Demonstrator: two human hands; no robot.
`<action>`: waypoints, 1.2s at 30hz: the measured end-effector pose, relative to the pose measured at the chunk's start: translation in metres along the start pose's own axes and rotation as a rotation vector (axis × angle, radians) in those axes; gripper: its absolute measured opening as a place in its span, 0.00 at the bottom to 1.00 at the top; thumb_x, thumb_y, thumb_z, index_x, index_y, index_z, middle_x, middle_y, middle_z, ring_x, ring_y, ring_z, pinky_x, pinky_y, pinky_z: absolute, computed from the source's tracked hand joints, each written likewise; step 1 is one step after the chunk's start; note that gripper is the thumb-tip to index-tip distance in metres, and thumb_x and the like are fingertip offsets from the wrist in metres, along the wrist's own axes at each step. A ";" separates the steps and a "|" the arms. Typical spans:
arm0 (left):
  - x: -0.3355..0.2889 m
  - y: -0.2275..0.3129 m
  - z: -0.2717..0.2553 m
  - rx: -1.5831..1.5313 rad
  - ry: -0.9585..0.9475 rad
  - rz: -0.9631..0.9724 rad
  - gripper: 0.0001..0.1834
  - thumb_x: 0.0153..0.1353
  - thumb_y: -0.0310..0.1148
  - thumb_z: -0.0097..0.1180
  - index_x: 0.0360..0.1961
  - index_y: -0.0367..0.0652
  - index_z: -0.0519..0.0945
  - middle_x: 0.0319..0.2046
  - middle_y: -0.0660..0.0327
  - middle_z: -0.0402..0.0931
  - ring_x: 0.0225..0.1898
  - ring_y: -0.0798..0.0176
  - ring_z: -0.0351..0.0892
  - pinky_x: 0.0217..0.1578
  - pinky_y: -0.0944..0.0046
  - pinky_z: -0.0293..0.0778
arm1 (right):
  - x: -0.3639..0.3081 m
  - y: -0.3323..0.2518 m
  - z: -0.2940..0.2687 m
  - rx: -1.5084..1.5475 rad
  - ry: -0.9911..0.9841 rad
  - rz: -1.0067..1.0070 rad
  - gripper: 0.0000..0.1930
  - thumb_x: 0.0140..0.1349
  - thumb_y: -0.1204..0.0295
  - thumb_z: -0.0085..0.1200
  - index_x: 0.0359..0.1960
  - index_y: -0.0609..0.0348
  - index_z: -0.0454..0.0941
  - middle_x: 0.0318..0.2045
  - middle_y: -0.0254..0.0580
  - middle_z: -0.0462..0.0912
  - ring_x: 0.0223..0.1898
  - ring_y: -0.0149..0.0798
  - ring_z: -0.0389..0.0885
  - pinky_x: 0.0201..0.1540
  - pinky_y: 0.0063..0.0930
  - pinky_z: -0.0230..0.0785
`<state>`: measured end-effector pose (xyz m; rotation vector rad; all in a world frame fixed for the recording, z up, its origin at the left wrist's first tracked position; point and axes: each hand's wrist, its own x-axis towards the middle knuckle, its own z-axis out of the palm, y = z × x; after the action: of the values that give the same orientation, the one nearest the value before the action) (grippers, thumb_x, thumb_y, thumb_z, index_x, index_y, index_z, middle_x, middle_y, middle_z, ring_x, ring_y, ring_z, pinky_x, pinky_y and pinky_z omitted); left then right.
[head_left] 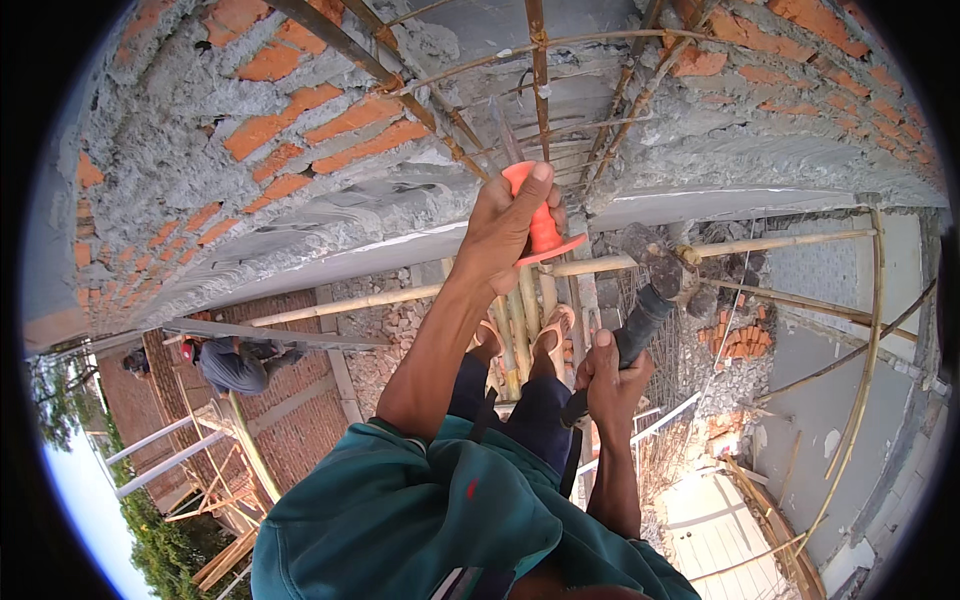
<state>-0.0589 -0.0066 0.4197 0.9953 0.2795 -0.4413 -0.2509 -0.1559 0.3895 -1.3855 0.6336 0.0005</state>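
My left hand (pixel 505 225) is wrapped round the orange hand guard (pixel 543 232) of a chisel (pixel 508 137). The guard has a wide flange at its near end, and the metal blade points away toward the rebar and the rough wall. Lower and to the right, my right hand (pixel 612 380) is closed on the black grip of a hammer (pixel 642 325). The hammer's worn head is raised to the right of the chisel, apart from it, in front of a bamboo pole joint.
Rusty rebar (pixel 540 80) rises ahead between brick-and-mortar walls (pixel 300 130). My sandalled feet (pixel 550 335) stand on bamboo poles (pixel 517 330) high above rubble. A horizontal bamboo rail (pixel 350 304) crosses ahead. Another person (pixel 235 365) is bent over at lower left; stacked bricks (pixel 745 335) lie below right.
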 end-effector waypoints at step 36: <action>0.017 0.055 -0.025 -0.362 0.001 0.028 0.09 0.75 0.35 0.56 0.44 0.41 0.74 0.36 0.60 0.73 0.38 0.65 0.76 0.44 0.64 0.80 | 0.012 0.065 0.040 0.179 -0.119 -0.092 0.19 0.68 0.59 0.64 0.31 0.65 0.79 0.18 0.30 0.75 0.21 0.23 0.71 0.24 0.24 0.64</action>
<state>-0.0183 0.0361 0.4401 0.6445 0.3326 -0.3491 -0.2478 -0.1104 0.3276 -1.2303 0.4584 -0.0460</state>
